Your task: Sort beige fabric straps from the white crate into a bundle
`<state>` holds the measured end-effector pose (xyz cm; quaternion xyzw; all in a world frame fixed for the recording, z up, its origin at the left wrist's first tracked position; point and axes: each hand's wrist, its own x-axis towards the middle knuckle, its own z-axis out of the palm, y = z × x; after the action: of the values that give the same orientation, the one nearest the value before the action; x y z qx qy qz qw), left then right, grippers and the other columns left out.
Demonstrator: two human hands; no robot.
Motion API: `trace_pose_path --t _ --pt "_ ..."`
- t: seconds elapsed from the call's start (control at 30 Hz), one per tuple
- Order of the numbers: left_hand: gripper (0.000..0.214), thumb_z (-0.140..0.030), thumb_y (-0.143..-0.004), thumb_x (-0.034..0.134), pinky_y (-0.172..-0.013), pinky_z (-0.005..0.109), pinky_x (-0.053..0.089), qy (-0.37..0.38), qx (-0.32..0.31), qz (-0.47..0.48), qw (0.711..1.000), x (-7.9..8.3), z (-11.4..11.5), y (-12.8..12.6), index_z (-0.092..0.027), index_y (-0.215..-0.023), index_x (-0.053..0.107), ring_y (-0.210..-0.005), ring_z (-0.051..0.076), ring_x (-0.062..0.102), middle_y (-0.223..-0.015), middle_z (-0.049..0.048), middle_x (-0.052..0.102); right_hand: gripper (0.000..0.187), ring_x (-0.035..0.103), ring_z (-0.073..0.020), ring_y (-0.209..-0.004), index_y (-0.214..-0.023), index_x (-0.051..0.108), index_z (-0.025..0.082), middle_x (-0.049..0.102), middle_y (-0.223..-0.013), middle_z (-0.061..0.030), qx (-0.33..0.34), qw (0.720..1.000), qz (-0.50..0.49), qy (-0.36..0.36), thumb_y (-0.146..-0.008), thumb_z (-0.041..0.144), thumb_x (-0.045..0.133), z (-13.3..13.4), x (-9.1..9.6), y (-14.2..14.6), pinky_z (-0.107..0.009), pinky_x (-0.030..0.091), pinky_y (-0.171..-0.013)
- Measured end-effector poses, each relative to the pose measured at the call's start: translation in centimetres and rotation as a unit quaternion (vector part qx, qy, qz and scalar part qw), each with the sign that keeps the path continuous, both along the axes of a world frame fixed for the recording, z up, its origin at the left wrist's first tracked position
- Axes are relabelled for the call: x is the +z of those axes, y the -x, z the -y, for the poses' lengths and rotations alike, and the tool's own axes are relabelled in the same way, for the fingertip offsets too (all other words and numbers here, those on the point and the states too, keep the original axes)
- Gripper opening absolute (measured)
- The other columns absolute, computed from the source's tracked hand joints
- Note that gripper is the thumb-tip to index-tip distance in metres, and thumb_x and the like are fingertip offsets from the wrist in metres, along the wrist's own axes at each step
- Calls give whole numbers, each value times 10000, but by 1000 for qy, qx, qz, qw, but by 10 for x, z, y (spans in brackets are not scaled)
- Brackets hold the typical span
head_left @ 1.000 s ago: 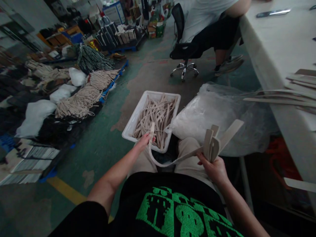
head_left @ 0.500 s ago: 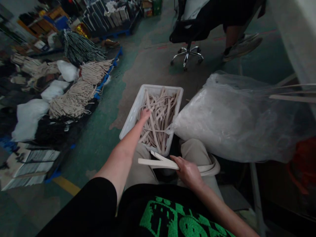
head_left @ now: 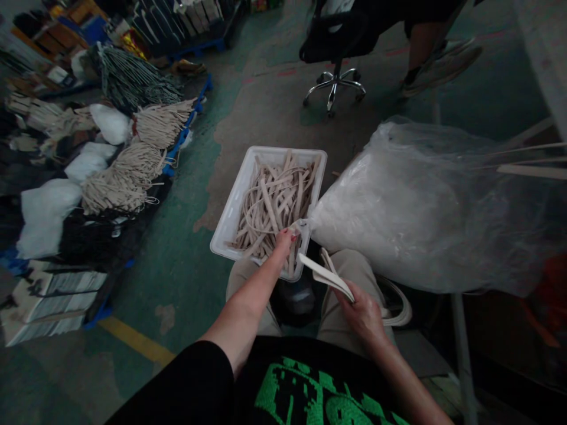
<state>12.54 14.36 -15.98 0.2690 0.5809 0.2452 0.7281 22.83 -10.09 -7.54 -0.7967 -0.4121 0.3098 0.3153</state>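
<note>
My right hand point(head_left: 364, 310) is closed around a few pale flat strips point(head_left: 325, 274). Their ends point up and left toward the bin, and the rest loops out behind the hand over my right knee. My left hand point(head_left: 286, 239) is over the near right part of a white plastic bin point(head_left: 228, 221), its fingers closed at the gathered corner of a large clear plastic bag point(head_left: 376, 200). Beneath that hand, a tangle of beige strips point(head_left: 268, 203) fills much of the bin. The fingertips of my left hand are small and partly hidden.
The bulky bag spreads to the right beside my knee. Bundles of beige cords point(head_left: 121, 177) and white bags point(head_left: 48, 212) lie on blue pallets at left. Ahead stands a wheeled black chair point(head_left: 332, 44), with a person's legs and shoe point(head_left: 443, 71) near it.
My left hand has come back from the strips in the bin's middle to the bag's corner at its near right. My right hand has shifted right, turning the strip ends upward.
</note>
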Motion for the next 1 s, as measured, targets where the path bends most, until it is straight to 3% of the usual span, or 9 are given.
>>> trace_pose_path --t 0.1,0.23,0.4,0.5,0.6,0.7,0.8,0.9,1.0 --pt "230 -253 -721 797 -693 224 496 -20 20 6 1000 21 2 22 -153 -806 608 -608 89 600 -663 -22 632 450 713 -263 -741 -927 781 185 788 -891 -94 -92 988 -123 -7 -847 580 579 -6 2 -8 -353 557 -664" --pt "411 -324 -567 911 -603 222 477 -34 -27 61 997 66 33 70 -147 -845 664 -563 79 561 -680 -33 637 503 494 -118 -466 -901 771 148 758 -809 -82 -169 941 -292 26 -748 616 665 -19 16 -18 -295 498 -514" --pt "473 -422 -535 922 -574 231 444 -58 -140 76 986 115 96 103 -129 -854 732 -577 85 545 -748 17 687 485 316 -51 -401 -893 766 150 756 -790 -84 -43 891 -448 64 -744 605 685 -41 41 -1 -253 435 -436" --pt "440 -468 -588 887 -595 247 445 -88 -201 75 973 128 125 107 -115 -805 739 -574 102 550 -686 21 667 450 293 -54 -380 -676 690 151 599 -502 -6 6 873 -482 72 -687 598 745 -56 52 25 -255 420 -418" --pt "482 -512 -570 880 -636 260 455 -106 -220 67 967 133 140 110 -114 -806 743 -585 116 568 -685 24 674 432 329 -66 -392 -587 599 173 412 -397 70 -2 879 -474 44 -609 542 824 -69 61 43 -236 373 -406" --pt "507 -536 -556 874 -683 264 458 -118 -219 36 968 134 143 115 -120 -823 755 -625 125 584 -714 26 688 381 350 -59 -413 -636 606 175 441 -437 79 -24 894 -448 5 -591 470 843 -79 73 41 -220 379 -421" --pt "471 -551 -593 846 -723 262 452 -151 -252 0 956 133 141 124 -128 -781 763 -671 131 585 -714 24 689 310 379 -58 -426 -670 648 169 528 -501 58 -38 926 -372 -47 -623 431 806 -86 88 26 -220 415 -434" --pt "430 -563 -675 791 -765 286 461 -213 -314 -32 925 133 139 132 -145 -775 776 -728 157 606 -756 35 702 267 475 -81 -466 -696 684 158 645 -608 4 -30 953 -291 -81 -665 413 757 -89 105 15 -223 436 -434" --pt "305 -483 -712 797 -924 344 453 -340 -353 -67 869 136 138 134 -184 -767 789 -921 208 642 -959 69 733 228 554 -112 -519 -687 678 157 669 -625 -15 -30 965 -246 -83 -677 378 734 -92 122 13 -221 456 -443"
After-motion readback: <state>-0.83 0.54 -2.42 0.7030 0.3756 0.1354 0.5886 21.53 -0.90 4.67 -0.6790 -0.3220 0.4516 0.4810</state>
